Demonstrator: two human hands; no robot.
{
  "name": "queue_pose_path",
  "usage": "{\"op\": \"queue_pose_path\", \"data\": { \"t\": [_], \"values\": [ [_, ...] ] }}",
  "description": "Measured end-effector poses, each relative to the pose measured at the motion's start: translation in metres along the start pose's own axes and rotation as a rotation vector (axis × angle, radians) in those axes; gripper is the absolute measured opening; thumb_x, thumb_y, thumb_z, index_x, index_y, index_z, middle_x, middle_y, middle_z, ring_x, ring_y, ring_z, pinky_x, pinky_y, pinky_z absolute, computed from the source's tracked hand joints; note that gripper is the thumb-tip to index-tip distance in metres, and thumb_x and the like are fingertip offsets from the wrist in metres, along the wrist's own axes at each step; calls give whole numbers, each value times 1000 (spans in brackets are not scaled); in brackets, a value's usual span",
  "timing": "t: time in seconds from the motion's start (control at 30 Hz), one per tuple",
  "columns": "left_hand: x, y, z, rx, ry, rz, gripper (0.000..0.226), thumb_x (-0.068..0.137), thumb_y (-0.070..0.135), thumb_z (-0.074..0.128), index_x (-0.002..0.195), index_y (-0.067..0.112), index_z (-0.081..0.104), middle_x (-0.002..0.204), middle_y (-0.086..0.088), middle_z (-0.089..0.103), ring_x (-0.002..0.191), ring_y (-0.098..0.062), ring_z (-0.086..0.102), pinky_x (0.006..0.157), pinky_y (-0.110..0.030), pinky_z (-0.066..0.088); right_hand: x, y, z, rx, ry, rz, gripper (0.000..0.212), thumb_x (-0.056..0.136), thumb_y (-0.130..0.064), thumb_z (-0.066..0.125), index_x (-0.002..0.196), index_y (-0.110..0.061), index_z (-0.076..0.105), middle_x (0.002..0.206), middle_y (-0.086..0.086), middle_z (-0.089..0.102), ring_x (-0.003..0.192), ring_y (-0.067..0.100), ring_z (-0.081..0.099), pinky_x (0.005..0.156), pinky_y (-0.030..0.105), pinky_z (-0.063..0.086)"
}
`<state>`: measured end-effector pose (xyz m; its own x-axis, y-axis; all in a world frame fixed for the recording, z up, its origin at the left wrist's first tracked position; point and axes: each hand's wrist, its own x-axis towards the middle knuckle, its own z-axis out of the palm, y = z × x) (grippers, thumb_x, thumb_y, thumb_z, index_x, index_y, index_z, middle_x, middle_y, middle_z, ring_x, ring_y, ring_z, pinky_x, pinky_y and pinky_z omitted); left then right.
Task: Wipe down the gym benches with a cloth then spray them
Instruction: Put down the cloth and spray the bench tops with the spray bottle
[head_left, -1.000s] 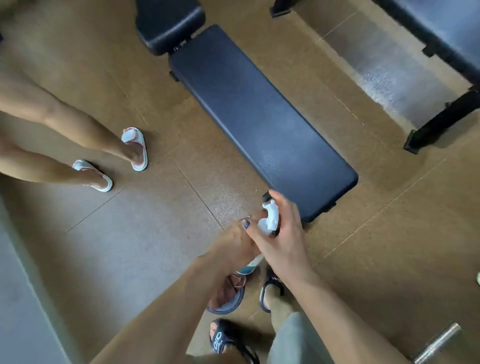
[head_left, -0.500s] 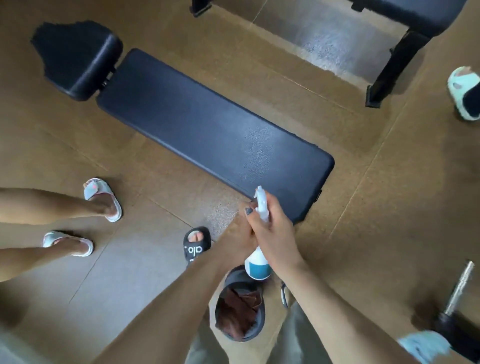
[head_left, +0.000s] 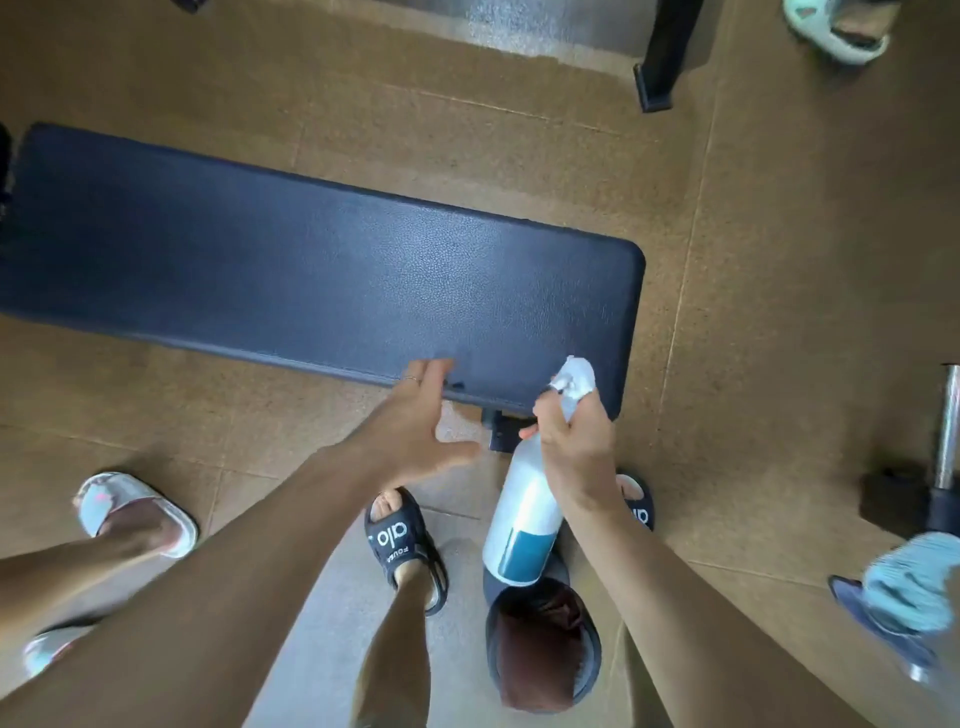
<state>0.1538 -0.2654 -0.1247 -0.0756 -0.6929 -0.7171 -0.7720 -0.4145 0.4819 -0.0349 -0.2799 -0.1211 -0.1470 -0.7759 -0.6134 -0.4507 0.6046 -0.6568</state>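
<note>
Right hand (head_left: 576, 447) wraps the spray bottle (head_left: 524, 519) neck, nozzle over the near corner of the bench (head_left: 322, 270), left hand (head_left: 415, 426) spread and empty at the pad edge; risk: mist hits that hand or floor; bottle opaque, fill level unknown; no cloth in either hand.

Dark navy pebbled bench (head_left: 322, 260); white spray bottle (head_left: 524, 519) with teal band; brown speckled floor (head_left: 779, 260); black sandals (head_left: 402, 545) lettered white.
</note>
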Motion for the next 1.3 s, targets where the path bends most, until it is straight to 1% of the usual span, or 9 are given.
{"op": "queue_pose_path", "data": {
  "t": [0.07, 0.2, 0.33, 0.5, 0.73, 0.87, 1.0, 1.2, 1.3],
  "values": [
    [17, -16, 0, 138, 80, -100, 104, 81, 48, 83, 157, 19, 19, 153, -11, 26, 139, -34, 37, 113, -48, 38, 17, 10, 1, -116, 12, -15, 22, 86, -43, 62, 89, -23, 53, 77, -6, 64, 74, 22, 69, 71, 41, 53],
    [38, -28, 21, 357, 117, -248, 105, 82, 58, 76, 157, 19, 15, 159, -14, 13, 147, -35, 19, 117, -49, 34, 41, 28, -6, -419, 113, -165, 22, 90, -23, 72, 108, -16, 62, 97, 1, 60, 91, 29, 60, 68, 29, 26],
    [46, -32, 33, 360, 177, -256, 102, 77, 62, 78, 150, 19, 21, 155, -12, 11, 147, -35, 12, 109, -51, 45, 55, 36, -18, -455, 171, -155, 18, 92, -20, 69, 97, -10, 55, 99, 11, 63, 89, 37, 60, 66, 36, 32],
    [42, -44, 16, 422, 111, -189, 104, 77, 65, 77, 154, 27, 19, 158, -9, 14, 145, -33, 20, 111, -48, 43, 46, 30, -6, -481, 195, -169, 20, 91, -18, 68, 91, -15, 48, 94, 10, 61, 86, 39, 59, 66, 36, 32],
    [40, -91, -24, 437, 323, -169, 62, 91, 50, 69, 136, 20, 38, 136, -12, 33, 122, -33, 40, 103, -45, 44, 10, 0, 39, -492, 106, -241, 17, 90, -12, 59, 94, -22, 45, 95, -1, 58, 89, 30, 55, 69, 35, 35],
    [43, -118, -40, 454, 310, -129, 44, 99, 48, 58, 134, 28, 40, 133, -7, 35, 119, -30, 40, 101, -41, 42, -9, -13, 78, -515, 46, -319, 24, 87, -8, 58, 90, -20, 38, 86, -6, 44, 80, 26, 49, 66, 39, 40],
    [47, -129, -42, 450, 305, -127, 41, 101, 51, 52, 132, 29, 38, 133, -7, 34, 119, -30, 40, 102, -39, 38, -25, -21, 105, -441, 15, -244, 22, 85, -5, 54, 98, -21, 46, 92, -6, 52, 86, 27, 55, 75, 43, 49],
    [49, -133, -35, 420, 347, -117, 39, 101, 50, 52, 132, 30, 38, 134, -5, 33, 123, -28, 38, 100, -38, 39, -34, -2, 125, -460, 92, -227, 30, 80, -2, 61, 84, -23, 40, 81, -9, 46, 73, 29, 49, 64, 39, 41],
    [49, -133, -33, 432, 357, -120, 39, 101, 49, 52, 132, 29, 39, 136, -6, 33, 124, -29, 37, 100, -39, 39, -36, 16, 111, -386, 156, -168, 30, 81, 1, 57, 99, -23, 53, 94, -4, 58, 79, 29, 59, 70, 44, 51]
  ]
}}
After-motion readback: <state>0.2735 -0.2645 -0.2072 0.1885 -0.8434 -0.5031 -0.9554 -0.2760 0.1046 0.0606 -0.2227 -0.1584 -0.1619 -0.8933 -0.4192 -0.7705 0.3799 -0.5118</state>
